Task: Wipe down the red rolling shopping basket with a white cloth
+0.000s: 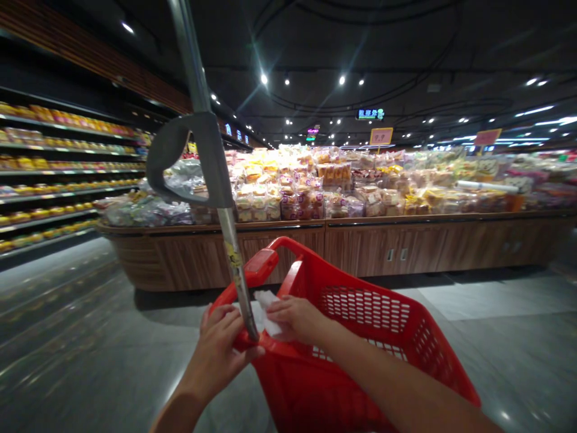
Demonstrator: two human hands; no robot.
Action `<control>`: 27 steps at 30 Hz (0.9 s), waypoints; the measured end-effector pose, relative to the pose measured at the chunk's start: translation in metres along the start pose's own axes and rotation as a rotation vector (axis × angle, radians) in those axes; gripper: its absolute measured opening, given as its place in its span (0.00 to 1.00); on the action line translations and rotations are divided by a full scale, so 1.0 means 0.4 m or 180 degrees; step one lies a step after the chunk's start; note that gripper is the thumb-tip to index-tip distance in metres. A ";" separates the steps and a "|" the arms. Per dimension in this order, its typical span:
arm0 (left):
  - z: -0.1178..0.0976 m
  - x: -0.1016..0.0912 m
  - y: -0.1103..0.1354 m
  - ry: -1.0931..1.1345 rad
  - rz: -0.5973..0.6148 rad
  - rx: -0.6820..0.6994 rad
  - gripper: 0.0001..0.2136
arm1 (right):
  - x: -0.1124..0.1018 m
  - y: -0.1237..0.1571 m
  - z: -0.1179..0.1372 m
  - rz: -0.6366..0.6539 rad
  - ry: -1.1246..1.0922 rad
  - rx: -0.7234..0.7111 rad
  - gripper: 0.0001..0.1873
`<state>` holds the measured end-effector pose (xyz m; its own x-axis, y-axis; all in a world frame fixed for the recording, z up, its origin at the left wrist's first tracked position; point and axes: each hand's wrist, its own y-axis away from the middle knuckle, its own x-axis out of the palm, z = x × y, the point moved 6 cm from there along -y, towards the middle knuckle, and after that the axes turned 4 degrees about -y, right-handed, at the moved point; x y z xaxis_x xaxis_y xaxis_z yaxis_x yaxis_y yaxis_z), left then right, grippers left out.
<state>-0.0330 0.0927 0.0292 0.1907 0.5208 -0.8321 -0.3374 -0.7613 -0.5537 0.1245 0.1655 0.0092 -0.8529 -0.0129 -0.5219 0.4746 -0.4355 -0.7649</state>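
A red plastic shopping basket [360, 361] stands in front of me on the floor. Its grey telescopic pull handle [211, 174] rises from the near rim up past the top of the view. My left hand [220, 349] is wrapped around the base of the handle pole at the basket rim. My right hand [295, 319] is closed on a white cloth [265, 310] and presses it against the pole and the rim. The basket's red carry handle [279, 255] is folded up behind the pole.
A long wooden display island [342, 246] piled with packaged bread and snacks runs across the aisle ahead. Stocked shelves [54, 174] line the left wall. Grey tiled floor [496, 337] lies around the basket.
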 end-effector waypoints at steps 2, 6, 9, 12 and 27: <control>0.001 0.000 0.001 -0.0012 -0.0062 0.0031 0.10 | 0.029 0.010 0.011 0.0568 0.0058 -0.0256 0.11; 0.003 -0.002 0.002 -0.0036 -0.0094 0.0040 0.10 | 0.011 -0.011 -0.090 0.0881 0.0497 0.0140 0.14; 0.006 -0.002 0.001 -0.0040 -0.0090 0.0066 0.10 | -0.022 -0.051 -0.200 0.0798 0.0706 0.0481 0.15; 0.008 -0.004 0.001 -0.0058 -0.0140 0.0168 0.11 | -0.038 -0.085 -0.295 0.0746 0.0975 0.0840 0.22; 0.013 0.009 0.007 -0.0191 -0.0251 0.0206 0.11 | -0.020 -0.105 -0.286 0.1184 0.1535 0.0820 0.20</control>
<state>-0.0381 0.0944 0.0248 0.1642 0.6017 -0.7816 -0.3826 -0.6915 -0.6128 0.1363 0.2868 0.0025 -0.4205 0.1744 -0.8904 0.6005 -0.6821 -0.4173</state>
